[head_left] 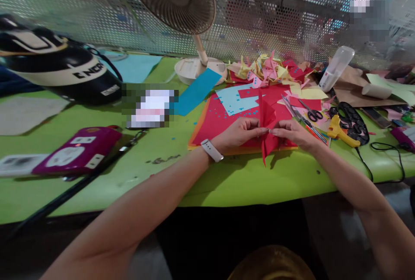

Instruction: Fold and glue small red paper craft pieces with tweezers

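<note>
Between my two hands is a folded piece of red paper (267, 113), standing on edge with pointed ends at top and bottom. My left hand (248, 131), below a wrist with a pale watch, pinches it from the left. My right hand (289, 132) pinches it from the right, its fingertips almost meeting those of the left. Under the hands lies a stack of red and orange sheets (215, 128). On that stack rests a light blue sheet (238, 100) with small blue paper bits scattered around it.
A fan (191, 70) stands behind, beside a heap of paper scraps (269, 68). To the right lie scissors (314, 116), a yellow glue gun (342, 132) with a cord, and a clear bottle (337, 68). At left are a black bottle (65, 72), a purple power strip (79, 150) and a phone (152, 109).
</note>
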`<state>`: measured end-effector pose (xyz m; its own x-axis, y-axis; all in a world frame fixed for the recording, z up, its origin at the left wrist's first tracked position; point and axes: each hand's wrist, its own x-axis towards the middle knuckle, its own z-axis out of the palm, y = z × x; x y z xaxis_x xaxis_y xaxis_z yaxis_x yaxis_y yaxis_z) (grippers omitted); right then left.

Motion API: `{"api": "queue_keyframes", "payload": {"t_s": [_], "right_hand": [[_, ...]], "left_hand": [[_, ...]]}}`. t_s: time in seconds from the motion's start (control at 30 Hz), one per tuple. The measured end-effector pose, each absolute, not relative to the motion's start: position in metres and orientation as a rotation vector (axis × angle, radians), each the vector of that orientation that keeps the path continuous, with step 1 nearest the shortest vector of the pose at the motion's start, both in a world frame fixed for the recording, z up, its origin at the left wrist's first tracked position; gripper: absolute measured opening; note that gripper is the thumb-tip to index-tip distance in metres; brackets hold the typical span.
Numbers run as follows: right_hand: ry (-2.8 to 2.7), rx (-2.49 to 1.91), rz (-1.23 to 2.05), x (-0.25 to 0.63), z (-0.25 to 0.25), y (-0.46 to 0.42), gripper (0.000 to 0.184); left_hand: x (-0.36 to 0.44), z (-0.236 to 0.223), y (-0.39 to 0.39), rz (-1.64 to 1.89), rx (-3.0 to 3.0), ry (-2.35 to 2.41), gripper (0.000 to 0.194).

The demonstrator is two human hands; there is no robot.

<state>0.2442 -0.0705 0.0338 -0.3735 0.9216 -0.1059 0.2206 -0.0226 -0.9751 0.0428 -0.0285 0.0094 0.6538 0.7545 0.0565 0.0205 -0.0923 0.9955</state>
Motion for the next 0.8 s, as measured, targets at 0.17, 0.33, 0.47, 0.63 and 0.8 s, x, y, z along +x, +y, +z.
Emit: {"api": "queue_keyframes", "payload": {"t_s": [0.17,0.33,0.47,0.63,0.8], "right_hand": [[-1.583,-1.143,1.280,0.241,0.031,-0.067,0.041],[-1.580,-1.187,1.221,0.237,0.029,-0.069,0.046],[-1.579,-1.180,1.208,0.236,0.032,-0.072,0.046],[-1.492,-1.187,1.147,0.237,0.028,-0.066,0.047],[-1.500,-1.229,0.992,0.241,0.019,-0.060,0.043]], "left_hand": [[0.043,0.011,-0.034,0.617,1.518,0.579,0.034],[0.043,0.008,-0.036,0.593,1.554,0.596,0.030],[0.044,0.008,-0.036,0.591,1.536,0.615,0.029],[0.046,0.012,-0.037,0.569,1.370,0.581,0.031],[0.045,0.012,-0.036,0.511,1.266,0.576,0.030]]}}
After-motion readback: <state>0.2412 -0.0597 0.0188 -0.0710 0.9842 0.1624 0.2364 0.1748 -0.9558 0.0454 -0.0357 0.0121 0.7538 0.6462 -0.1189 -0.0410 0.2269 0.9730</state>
